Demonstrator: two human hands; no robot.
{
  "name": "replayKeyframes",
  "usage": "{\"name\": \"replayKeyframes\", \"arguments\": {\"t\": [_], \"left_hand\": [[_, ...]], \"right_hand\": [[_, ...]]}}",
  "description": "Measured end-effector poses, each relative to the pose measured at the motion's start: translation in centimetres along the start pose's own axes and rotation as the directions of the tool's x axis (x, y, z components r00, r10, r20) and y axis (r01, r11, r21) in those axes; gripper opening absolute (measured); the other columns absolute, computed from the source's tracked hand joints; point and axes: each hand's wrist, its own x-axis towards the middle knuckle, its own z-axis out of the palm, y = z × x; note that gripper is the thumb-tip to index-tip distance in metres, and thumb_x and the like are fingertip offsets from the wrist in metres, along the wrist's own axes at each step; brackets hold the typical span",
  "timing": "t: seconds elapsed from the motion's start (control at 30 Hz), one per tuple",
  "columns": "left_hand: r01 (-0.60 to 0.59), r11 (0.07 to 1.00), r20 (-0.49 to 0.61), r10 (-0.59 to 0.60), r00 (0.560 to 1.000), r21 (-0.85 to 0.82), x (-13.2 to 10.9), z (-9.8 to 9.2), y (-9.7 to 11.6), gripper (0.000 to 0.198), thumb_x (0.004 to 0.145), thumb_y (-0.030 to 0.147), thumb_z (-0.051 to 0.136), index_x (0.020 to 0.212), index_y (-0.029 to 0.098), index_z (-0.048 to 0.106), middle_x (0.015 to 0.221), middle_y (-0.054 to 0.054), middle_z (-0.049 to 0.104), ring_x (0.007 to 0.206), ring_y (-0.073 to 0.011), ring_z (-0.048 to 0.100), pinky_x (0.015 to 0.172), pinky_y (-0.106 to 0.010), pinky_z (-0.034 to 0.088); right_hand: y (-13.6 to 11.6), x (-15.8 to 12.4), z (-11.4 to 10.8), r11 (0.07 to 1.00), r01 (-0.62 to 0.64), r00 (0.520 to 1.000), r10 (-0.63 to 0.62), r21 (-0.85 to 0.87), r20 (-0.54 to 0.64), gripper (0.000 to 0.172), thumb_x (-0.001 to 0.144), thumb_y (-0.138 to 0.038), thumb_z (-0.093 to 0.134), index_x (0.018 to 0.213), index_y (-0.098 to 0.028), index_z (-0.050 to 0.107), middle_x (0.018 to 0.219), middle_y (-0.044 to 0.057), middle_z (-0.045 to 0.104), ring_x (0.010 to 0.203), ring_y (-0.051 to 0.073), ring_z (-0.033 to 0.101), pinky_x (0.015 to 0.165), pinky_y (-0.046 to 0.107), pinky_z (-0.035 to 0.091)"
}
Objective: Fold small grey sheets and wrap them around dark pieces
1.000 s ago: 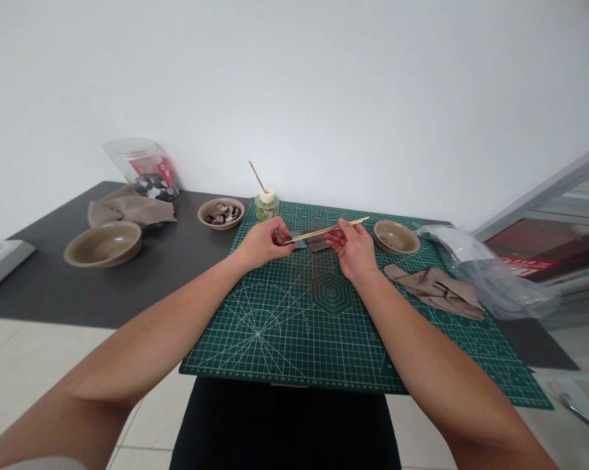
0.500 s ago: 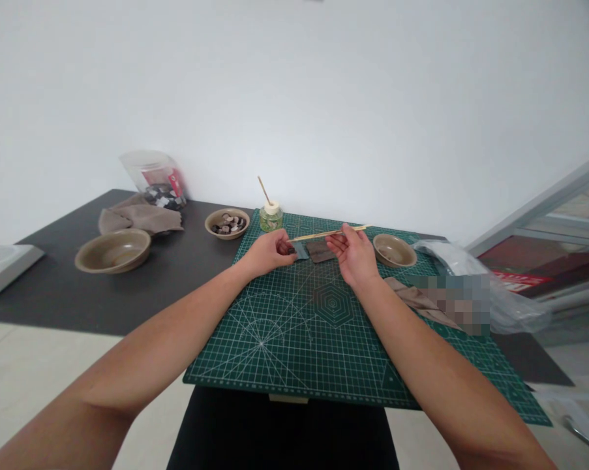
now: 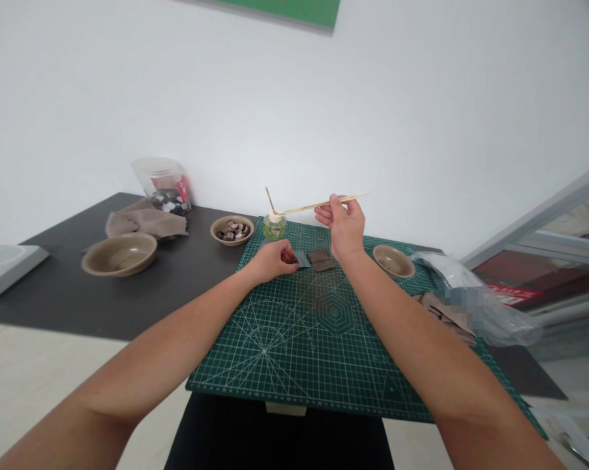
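My right hand (image 3: 347, 225) is raised over the far part of the green cutting mat (image 3: 284, 365), closed on a thin wooden stick (image 3: 304, 207). The stick's left end is at the pale top of a small glass jar (image 3: 274, 228) with green contents. Another stick (image 3: 269, 198) stands tilted in that jar. My left hand (image 3: 276, 261) is pinched low over the mat; what its fingertips hold, if anything, is too small to make out. Just right of them lie a grey-blue flat piece (image 3: 302, 258) and a brown square piece (image 3: 321, 260).
A bowl of dark and pale small pieces (image 3: 232, 231) stands left of the jar. Farther left are a larger bowl (image 3: 119, 254), a brown cloth (image 3: 147, 220) and a clear bag (image 3: 162, 183). Another bowl (image 3: 394, 260) and clear plastic (image 3: 477, 307) lie on the right.
My right hand has moved up and away from my left hand, carrying the stick to the jar's top. My left hand stays low near the flat pieces. The view has shifted slightly upward.
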Motion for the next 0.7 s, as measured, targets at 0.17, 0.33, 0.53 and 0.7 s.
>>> {"name": "replayKeyframes", "arguments": {"t": [0.17, 0.33, 0.53, 0.7], "left_hand": [[-0.017, 1.000, 0.056, 0.017, 0.998, 0.005, -0.2, 0.1, 0.2, 0.026, 0.067, 0.029, 0.078, 0.077, 0.020, 0.056, 0.064, 0.005, 0.060, 0.057, -0.0114, 0.051, 0.053, -0.023, 0.036], [-0.048, 0.997, 0.103, 0.042, 0.994, 0.055, -0.4, 0.2, 0.3, 0.020, 0.068, 0.024, 0.076, 0.077, 0.019, 0.058, 0.067, 0.004, 0.062, 0.060, -0.0119, 0.052, 0.055, -0.024, 0.038], [-0.059, 0.994, 0.094, 0.050, 0.994, 0.092, -0.6, 0.2, 0.7, 0.020, 0.069, 0.022, 0.076, 0.077, 0.019, 0.059, 0.068, 0.004, 0.062, 0.061, -0.0124, 0.054, 0.057, -0.024, 0.039], [-0.069, 0.993, 0.107, 0.059, 0.993, 0.100, -0.7, 0.2, 1.0, 0.021, 0.069, 0.020, 0.077, 0.077, 0.020, 0.058, 0.068, 0.004, 0.062, 0.061, -0.0126, 0.054, 0.057, -0.025, 0.040]], "right_hand": [[1.7, 1.7, 1.5, 0.988, 0.127, 0.986, -0.116, -0.085, 0.123, 0.031, 0.089, -0.049, 0.073, 0.098, -0.025, 0.056, 0.082, -0.002, 0.073, 0.076, 0.015, 0.076, 0.068, 0.026, 0.063], [2.3, 2.6, 2.8, 0.958, 0.224, 0.965, -0.191, -0.181, 0.181, 0.031, 0.091, -0.052, 0.069, 0.101, -0.025, 0.057, 0.088, 0.000, 0.072, 0.080, 0.015, 0.075, 0.071, 0.028, 0.063], [2.3, 2.5, 3.5, 0.893, 0.302, 0.932, -0.203, -0.334, 0.301, 0.025, 0.095, -0.049, 0.064, 0.102, -0.025, 0.059, 0.084, 0.001, 0.071, 0.081, 0.016, 0.074, 0.070, 0.028, 0.062], [3.0, 2.7, 3.6, 0.841, 0.320, 0.924, -0.176, -0.436, 0.340, 0.020, 0.096, -0.044, 0.061, 0.098, -0.024, 0.058, 0.077, -0.002, 0.067, 0.075, 0.015, 0.073, 0.068, 0.027, 0.061]]}}
